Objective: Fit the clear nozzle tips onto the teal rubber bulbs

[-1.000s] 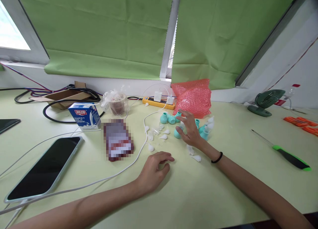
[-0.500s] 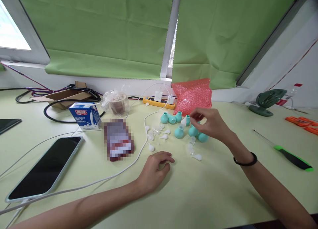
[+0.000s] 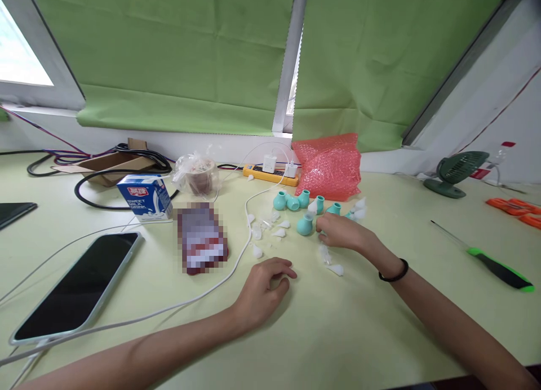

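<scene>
My right hand (image 3: 344,232) is low over the table with its fingers drawn together and pointing down. Its fingertips are at the upper end of some clear plastic pieces (image 3: 325,256); whatever they hold is hidden. Just left of it stands a round turquoise bottle-shaped piece (image 3: 304,225) with a white-tipped clear part in its neck (image 3: 311,208). Several more turquoise pieces (image 3: 279,200) stand or lie behind, some partly covered by the hand. A white teardrop-shaped piece (image 3: 336,270) lies in front. My left hand (image 3: 262,291) rests on the table, fingers loosely extended, holding nothing.
More white teardrop pieces (image 3: 257,251) and clear bits are scattered left of the turquoise group. Behind are red bubble wrap (image 3: 327,167) and a yellow power strip (image 3: 270,176). A white cable (image 3: 220,282), phone (image 3: 78,286), milk carton (image 3: 146,198) and screwdriver (image 3: 499,269) surround the area.
My right hand has come down and toward me, from above the turquoise pieces to the clear plastic pieces. White-tipped parts behind it are now uncovered. My left hand has stayed still.
</scene>
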A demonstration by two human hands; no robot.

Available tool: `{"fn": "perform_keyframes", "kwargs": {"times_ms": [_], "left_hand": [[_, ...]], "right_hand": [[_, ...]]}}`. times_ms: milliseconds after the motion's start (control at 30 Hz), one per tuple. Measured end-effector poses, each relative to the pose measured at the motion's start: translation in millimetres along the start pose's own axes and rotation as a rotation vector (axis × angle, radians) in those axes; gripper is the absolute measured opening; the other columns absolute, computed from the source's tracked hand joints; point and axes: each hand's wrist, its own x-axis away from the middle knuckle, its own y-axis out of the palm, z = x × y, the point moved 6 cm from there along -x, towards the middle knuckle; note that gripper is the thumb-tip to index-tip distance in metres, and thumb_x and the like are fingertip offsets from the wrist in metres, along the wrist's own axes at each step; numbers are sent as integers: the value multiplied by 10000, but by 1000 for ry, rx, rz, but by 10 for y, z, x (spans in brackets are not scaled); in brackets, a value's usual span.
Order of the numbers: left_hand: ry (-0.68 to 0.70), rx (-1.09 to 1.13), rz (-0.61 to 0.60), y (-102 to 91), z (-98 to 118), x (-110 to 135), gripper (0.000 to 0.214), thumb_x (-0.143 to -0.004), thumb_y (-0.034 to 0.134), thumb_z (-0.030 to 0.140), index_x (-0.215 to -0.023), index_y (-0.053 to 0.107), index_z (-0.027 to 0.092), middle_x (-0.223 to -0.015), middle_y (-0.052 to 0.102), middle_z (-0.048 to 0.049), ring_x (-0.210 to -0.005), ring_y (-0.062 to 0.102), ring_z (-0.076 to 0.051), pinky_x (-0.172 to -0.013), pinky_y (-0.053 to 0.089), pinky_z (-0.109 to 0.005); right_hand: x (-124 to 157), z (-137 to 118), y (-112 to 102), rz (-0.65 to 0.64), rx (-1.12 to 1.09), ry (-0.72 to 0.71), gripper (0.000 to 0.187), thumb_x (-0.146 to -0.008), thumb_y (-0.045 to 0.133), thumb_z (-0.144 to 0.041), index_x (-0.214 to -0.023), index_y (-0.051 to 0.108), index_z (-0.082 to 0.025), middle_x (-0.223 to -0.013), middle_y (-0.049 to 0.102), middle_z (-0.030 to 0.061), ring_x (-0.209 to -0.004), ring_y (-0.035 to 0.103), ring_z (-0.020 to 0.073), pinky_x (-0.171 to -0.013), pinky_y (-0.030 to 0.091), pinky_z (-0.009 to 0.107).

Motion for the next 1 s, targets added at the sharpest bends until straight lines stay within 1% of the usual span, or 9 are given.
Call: {"fn": "perform_keyframes", "kwargs": {"times_ms": [100, 233, 367, 533, 733, 833, 900, 967, 1000], "left_hand": [[-10, 0, -3, -1, -1, 1, 270, -681, 414, 74, -763, 645, 188, -1023, 579, -41, -891, 543, -167, -748, 418, -260], [-5, -3, -2, -3, 4, 0, 266, -683, 418, 77, -761, 645, 192, -1018, 582, -39, -897, 540, -165, -744, 413, -256], [-4, -6, 1, -2, 4, -5, 265, -680, 420, 72, -753, 646, 190, -1013, 584, -39, -916, 533, -161, -754, 404, -248], [-6, -3, -4, 0, 2, -1, 269, -673, 419, 66, -747, 645, 191, -1008, 584, -37, -909, 536, -162, -756, 405, -248], [4, -5, -7, 1, -6, -2, 259, -680, 420, 69, -739, 640, 193, -1013, 582, -36, -924, 530, -163, -772, 407, -255], [18, 0, -4, 0, -3, -11, 254, -692, 415, 73, -753, 631, 190, -1007, 581, -36, -916, 531, -158, -779, 415, -257], [38, 14, 18, -14, 16, 3, 251, -716, 409, 92, -847, 600, 189, -984, 580, -41, -885, 534, -146, -761, 434, -252], [112, -28, 61, -39, 86, 50, 265, -734, 412, 121, -959, 540, 179, -992, 559, -61, -873, 527, -145, -738, 449, -252], [186, -90, 62, -34, 152, 88, 280, -739, 416, 134, -999, 513, 174, -1014, 542, -76, -886, 518, -154, -740, 449, -263]], "right_hand": [[-76, 11, 73, -14, -5, 14, 110, -668, 473, -114, -740, 556, -108, -793, 557, 105, -667, 518, 176, -463, 247, 219], [-114, 36, 76, 11, -24, 16, 150, -651, 471, -85, -768, 559, -119, -831, 560, 97, -701, 516, 172, -480, 262, 210], [-21, 9, -20, 15, -83, -35, 129, -643, 480, -79, -696, 585, -133, -752, 578, 69, -686, 520, 159, -502, 291, 209], [141, -116, -67, -80, -269, -135, 105, -606, 525, -100, -644, 606, -154, -691, 588, 41, -633, 529, 145, -493, 329, 202], [156, -254, -15, -86, -218, -159, 146, -576, 522, -72, -647, 613, -160, -734, 593, 50, -703, 536, 169, -510, 352, 202], [174, -377, -63, -26, -263, -207, 137, -587, 521, -70, -637, 619, -152, -690, 599, 44, -686, 536, 161, -520, 359, 203], [199, -501, -143, 68, -338, -282, 125, -615, 525, -97, -653, 631, -152, -667, 597, 32, -629, 530, 134, -540, 368, 207], [227, -610, -235, 184, -423, -355, 125, -645, 520, -121, -666, 638, -154, -646, 588, 21, -588, 520, 111, -561, 376, 210], [237, -644, -274, 237, -461, -374, 127, -654, 516, -125, -664, 639, -153, -636, 583, 17, -575, 516, 104, -563, 379, 208]]}}
